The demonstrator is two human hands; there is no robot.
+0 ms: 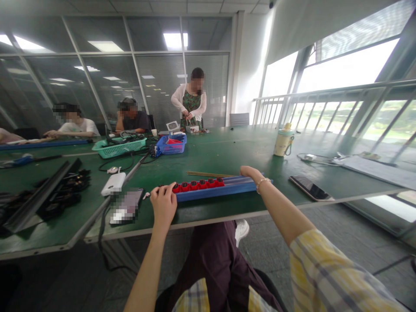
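A long, narrow blue tray (211, 193) lies lengthwise near the table's front edge. Several red blocks with black tops (194, 186) stand in a row along its left and middle part, and the right part holds none. My left hand (163, 203) is closed over the tray's left end, its fingers curled over the top beside the leftmost blocks. At the other end, my right hand (251, 173) grips the tray, with its fingertips partly hidden behind the far side. Just behind the tray lie thin yellow-and-black strips (209, 174).
A phone (310, 188) lies right of the tray, another phone (127, 206) to its left near a white power bank (113, 183). Further back are a cup (283, 142), a green basket (120, 149) and a blue basket (172, 147). Several people are across the table.
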